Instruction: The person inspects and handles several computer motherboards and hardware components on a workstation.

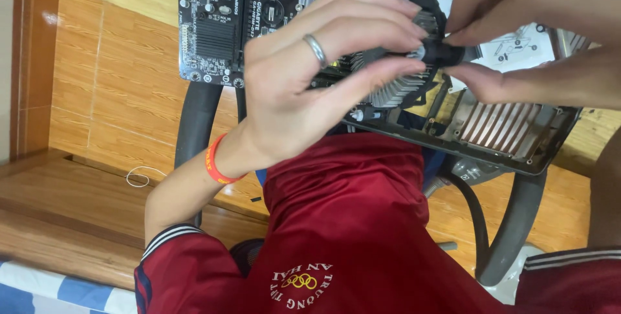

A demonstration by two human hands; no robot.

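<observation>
A round cooler with silver radial fins sits on a black circuit board that rests over my lap. My left hand, with a ring and an orange wristband, reaches in from the lower left. Its fingers curl over the top of the cooler and grip it. My right hand comes in from the upper right. Its thumb and fingers pinch a black peg at the cooler's edge. The cooler's middle is hidden under my fingers.
A ribbed copper-toned metal plate lies at the board's near right corner. A white sheet with line drawings lies beyond it. Black curved tube legs stand on the wooden floor, where a small white wire loop lies.
</observation>
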